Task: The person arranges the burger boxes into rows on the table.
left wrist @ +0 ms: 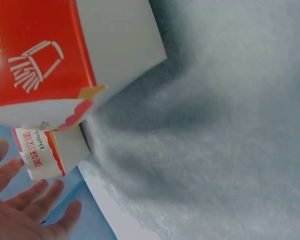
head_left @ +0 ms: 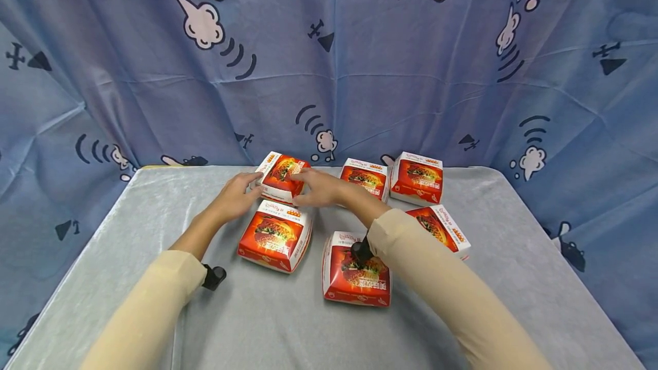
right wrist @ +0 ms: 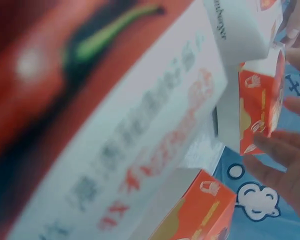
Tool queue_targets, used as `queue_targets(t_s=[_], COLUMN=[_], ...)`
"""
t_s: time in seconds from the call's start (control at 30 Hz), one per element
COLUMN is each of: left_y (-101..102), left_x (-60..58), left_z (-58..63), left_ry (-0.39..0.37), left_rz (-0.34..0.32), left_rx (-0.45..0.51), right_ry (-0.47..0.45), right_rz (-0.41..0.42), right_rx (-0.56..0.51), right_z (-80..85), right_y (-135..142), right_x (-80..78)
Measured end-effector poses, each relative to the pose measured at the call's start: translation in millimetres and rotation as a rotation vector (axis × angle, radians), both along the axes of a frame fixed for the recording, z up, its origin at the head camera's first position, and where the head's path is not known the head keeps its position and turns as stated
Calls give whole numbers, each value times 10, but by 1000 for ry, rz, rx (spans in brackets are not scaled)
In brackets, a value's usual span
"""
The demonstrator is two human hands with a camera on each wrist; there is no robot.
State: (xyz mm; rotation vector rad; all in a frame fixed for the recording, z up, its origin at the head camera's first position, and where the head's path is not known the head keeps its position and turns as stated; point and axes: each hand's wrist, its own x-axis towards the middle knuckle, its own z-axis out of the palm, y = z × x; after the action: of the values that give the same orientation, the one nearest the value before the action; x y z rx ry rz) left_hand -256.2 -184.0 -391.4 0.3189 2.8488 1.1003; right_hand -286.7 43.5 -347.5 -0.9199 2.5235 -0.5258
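A red and white cardboard burger box (head_left: 281,175) sits at the back left of the table, between my two hands. Along its left side is my left hand (head_left: 237,196), fingers extended toward the box. My right hand (head_left: 325,188) reaches across to the right side, its fingertips at the box edge. In the left wrist view the left hand (left wrist: 25,212) has spread fingers beside the box's white side (left wrist: 40,155). The right wrist view shows the right hand (right wrist: 290,165) with fairly straight fingers against or very close to the box's red side (right wrist: 260,105); contact is hard to tell.
Directly in front is another burger box (head_left: 272,238). One more box (head_left: 354,281) lies partly under my right forearm. To the right are several: a back middle box (head_left: 366,179), a back right box (head_left: 417,179) and a turned box (head_left: 442,230). A blue patterned curtain (head_left: 277,44) hangs behind the grey table (head_left: 247,324).
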Motion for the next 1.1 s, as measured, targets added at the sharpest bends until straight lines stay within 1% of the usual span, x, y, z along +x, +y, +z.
queue_targets(t_s=[0.13,0.23,0.33,0.47,0.63,0.87,1.1], left_y=[-15,-21,-22,-25,-38,-40,-40], left_x=[12,22,33,39,35,31,32], left_z=[-6,-4,-2,-1,-11,-28,-38], left_ry=[-2,4,2,15,53,53,91], left_rz=[-1,-9,-20,-21,-7,0,-8], left_rx=[-5,-5,5,12,-4,-20,-15], right_ry=[-51,-108,-153,-177,-169,-139,-121], right_rz=[-26,-47,-52,-52,-31,-58,-55], right_rx=[-44,-8,26,20,23,38,19], right_z=[19,28,31,26,29,10,7], right_y=[-19,-36,-53,-60,-42,4,11], right_x=[18,29,37,41,47,16,-7])
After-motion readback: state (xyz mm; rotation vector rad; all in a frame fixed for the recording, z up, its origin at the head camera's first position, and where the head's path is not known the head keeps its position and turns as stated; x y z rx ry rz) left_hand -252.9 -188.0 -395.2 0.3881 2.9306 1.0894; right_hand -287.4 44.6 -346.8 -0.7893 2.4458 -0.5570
